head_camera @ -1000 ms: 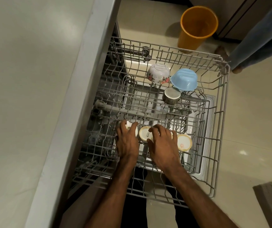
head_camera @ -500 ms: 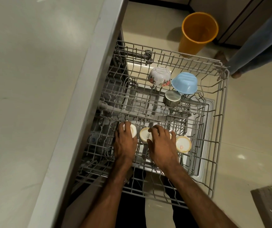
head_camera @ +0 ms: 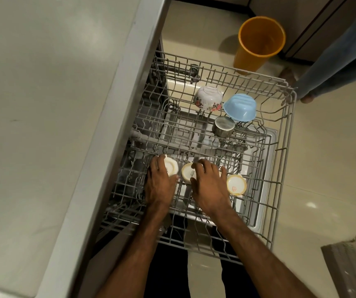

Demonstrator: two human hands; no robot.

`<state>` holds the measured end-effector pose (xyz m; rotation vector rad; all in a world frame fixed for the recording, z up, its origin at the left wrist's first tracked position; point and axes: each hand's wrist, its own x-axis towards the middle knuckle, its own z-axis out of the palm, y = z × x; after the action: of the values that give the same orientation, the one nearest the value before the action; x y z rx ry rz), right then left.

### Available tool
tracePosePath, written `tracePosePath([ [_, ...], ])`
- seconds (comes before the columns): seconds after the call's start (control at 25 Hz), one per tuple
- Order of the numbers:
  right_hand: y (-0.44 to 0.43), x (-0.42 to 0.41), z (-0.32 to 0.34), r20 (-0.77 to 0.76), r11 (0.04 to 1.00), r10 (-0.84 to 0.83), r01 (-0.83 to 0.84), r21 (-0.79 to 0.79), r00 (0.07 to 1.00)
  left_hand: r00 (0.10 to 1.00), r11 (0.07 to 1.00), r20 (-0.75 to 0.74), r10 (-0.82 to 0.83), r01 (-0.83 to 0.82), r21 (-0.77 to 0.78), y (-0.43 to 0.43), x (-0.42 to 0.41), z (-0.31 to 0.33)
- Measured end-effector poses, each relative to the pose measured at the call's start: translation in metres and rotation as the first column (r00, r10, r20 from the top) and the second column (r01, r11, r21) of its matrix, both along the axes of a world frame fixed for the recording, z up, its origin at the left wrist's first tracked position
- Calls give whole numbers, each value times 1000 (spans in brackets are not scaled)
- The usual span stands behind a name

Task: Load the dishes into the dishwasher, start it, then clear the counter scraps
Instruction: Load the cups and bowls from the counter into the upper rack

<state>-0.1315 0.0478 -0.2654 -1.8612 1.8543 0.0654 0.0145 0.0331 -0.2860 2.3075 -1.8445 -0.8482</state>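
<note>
The grey wire upper rack [head_camera: 284, 160] of the dishwasher is pulled out over the floor. Several cream cups stand upside down in its near row. My left hand [head_camera: 158, 183] grips the leftmost cream cup [head_camera: 171, 166]. My right hand [head_camera: 208, 186] rests over another cup, its fingers touching the middle cream cup [head_camera: 187, 173]. A further cream cup [head_camera: 236, 184] sits free just right of that hand. At the far side of the rack lie a floral white bowl [head_camera: 208, 101], a light blue bowl [head_camera: 240, 109] and a steel cup [head_camera: 224, 126].
The pale counter [head_camera: 43, 104] runs along the left, its edge overhanging the dishwasher. An orange bucket [head_camera: 258, 41] stands on the floor beyond the rack. Another person's leg and foot [head_camera: 314, 87] are at the right. A grey mat [head_camera: 353, 263] lies at the lower right.
My left hand has slid to the left side of the leftmost cup, showing more of its base. The right hand has barely moved. The view has shifted slightly.
</note>
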Motion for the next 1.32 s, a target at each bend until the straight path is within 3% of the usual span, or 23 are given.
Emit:
tracePosePath([
  [0.16,0,0,18,-37,997,66,-64,40,997,998,998,42,49,-47,-50,12,3,26],
  [0.36,15,-13,84,-35,974,227,-228,-20,973,994,997,79,77,-75,-24,49,-8,104],
  [0.48,24,-16,147,-21,929,357,-357,-97,934,976,977,73,205,-200,-70,77,-12,179],
  [0.6,26,4,213,-17,848,495,-488,-208,869,932,919,84,351,-326,-223,104,-1,248],
  [0.76,31,69,272,28,682,684,-625,-380,729,812,732,12,584,-520,-441,142,38,315],
  [0.88,66,132,300,28,525,805,-689,-500,593,663,547,-30,748,-641,-538,200,83,349],
  [1.04,143,214,322,11,339,913,-743,-578,408,403,251,-123,907,-751,-610,309,141,364],
  [1.16,206,265,327,-15,228,959,-805,-548,282,179,24,-195,964,-794,-607,388,176,354],
  [1.24,249,300,325,7,168,980,-816,-554,197,91,-37,-193,977,-817,-576,433,198,340],
  [1.32,285,333,323,2,108,992,-824,-556,129,72,-24,-159,985,-848,-530,465,218,326],
])
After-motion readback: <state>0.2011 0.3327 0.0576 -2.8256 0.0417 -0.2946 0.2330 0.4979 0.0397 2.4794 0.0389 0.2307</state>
